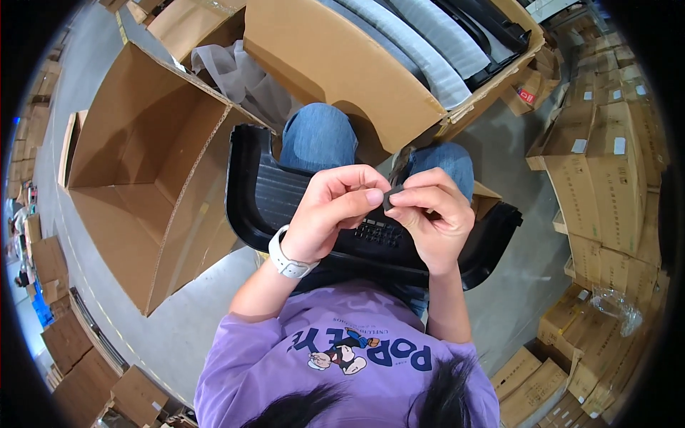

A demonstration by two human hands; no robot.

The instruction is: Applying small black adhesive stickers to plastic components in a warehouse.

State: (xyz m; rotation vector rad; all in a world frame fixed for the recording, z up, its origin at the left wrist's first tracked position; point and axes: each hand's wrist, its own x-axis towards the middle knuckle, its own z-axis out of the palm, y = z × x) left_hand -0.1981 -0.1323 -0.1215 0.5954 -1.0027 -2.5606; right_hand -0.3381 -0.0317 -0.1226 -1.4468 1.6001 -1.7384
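Observation:
Between the fingertips of both hands is a small dark grey piece (389,200), too small to make out its kind. My left hand (341,203), with a white watch on the wrist, is closed in a pinch at the piece's left side. Thumb and fingers of my right hand (435,217) pinch it from the right. Just below the hands, a wide black plastic tray-like part (260,189) with a raised, curved rim lies across my lap. Its ribbed surface and a small grid of openings show, while my hands and forearms cover part of it.
An open cardboard box (153,171) stands on the left. Ahead, a large carton (342,64) holds several black parts in pale foam wrap (421,36). Translucent plastic wrapping (239,75) lies behind the left box. Stacked cartons (599,192) line the right side.

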